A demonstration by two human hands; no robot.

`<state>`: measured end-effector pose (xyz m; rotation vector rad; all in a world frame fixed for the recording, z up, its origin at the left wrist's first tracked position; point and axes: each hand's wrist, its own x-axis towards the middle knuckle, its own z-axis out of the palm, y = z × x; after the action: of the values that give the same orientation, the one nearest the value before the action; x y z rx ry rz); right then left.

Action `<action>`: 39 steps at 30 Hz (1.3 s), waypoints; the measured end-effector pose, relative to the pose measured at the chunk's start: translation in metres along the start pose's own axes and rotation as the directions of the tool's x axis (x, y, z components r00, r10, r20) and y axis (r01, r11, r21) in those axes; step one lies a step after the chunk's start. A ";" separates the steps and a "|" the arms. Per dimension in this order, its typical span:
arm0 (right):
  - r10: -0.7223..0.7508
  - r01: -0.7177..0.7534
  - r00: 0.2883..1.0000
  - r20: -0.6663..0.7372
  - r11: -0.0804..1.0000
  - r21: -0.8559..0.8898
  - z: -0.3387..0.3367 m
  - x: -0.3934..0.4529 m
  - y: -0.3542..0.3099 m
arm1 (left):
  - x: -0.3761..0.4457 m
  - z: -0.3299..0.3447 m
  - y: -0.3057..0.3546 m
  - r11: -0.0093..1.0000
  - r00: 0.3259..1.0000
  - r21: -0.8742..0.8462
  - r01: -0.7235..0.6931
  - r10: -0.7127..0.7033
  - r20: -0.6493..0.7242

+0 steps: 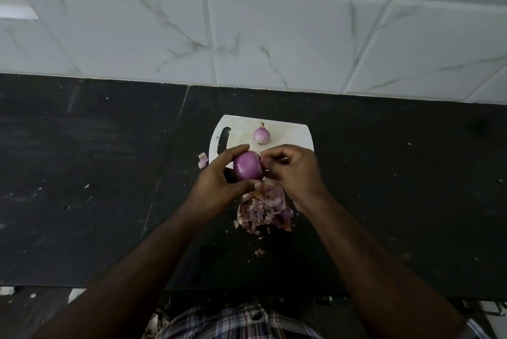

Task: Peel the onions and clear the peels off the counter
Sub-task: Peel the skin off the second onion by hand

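At frame centre, a person's left hand [219, 177] grips a glossy purple onion [247, 165] above a white cutting board [288, 134]; the right hand [290, 167] pinches skin at its end. Peels [264, 211] pile just below. Pulling gently along the curve should lift skin cleanly.

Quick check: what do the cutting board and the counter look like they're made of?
Cutting board: likely plastic, since it is white, thin and matte, with a moulded handle slot. Counter: probably dark stone, black and dull, with a seam line and pale specks.
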<state>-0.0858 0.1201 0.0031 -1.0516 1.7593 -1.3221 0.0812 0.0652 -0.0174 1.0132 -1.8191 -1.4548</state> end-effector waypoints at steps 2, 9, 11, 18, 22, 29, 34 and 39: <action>0.142 -0.124 0.989 -0.044 0.952 0.279 -0.003 -0.001 -0.002 | 0.000 -0.001 0.000 0.997 1.000 -0.070 0.022 -0.021 0.012; 0.426 -0.376 0.902 0.065 0.703 0.604 -0.007 0.000 0.003 | -0.001 0.010 0.008 0.989 0.957 -0.117 -0.092 0.056 -0.285; 0.464 -0.419 0.879 0.109 0.643 0.641 -0.006 0.000 0.006 | 0.003 0.008 0.006 0.994 0.955 -0.041 -0.097 0.081 -0.287; 0.525 -0.438 0.843 0.118 0.543 0.716 0.005 -0.005 0.015 | 0.010 0.016 0.012 0.973 0.934 0.231 0.012 0.072 -0.351; 0.543 -0.418 0.836 0.076 0.540 0.731 0.007 -0.006 0.017 | 0.016 0.025 0.007 0.976 0.914 -0.045 0.215 -0.217 -0.341; 0.580 -0.435 0.810 0.080 0.504 0.747 0.006 -0.008 0.019 | 0.020 0.024 0.009 0.804 0.866 -0.457 0.381 -0.484 -0.130; 0.579 -0.423 0.809 0.096 0.462 0.779 0.000 -0.007 0.022 | 0.012 0.013 0.012 0.966 0.957 -0.083 0.246 -0.256 -0.134; 0.573 -0.418 0.813 0.105 0.448 0.790 -0.003 -0.008 0.024 | 0.008 0.011 0.012 0.999 0.996 0.021 0.034 -0.032 -0.083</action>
<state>-0.0897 0.1318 -0.0188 0.1202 1.1812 -1.5606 0.0653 0.0656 -0.0081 1.1029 -1.7710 -1.3933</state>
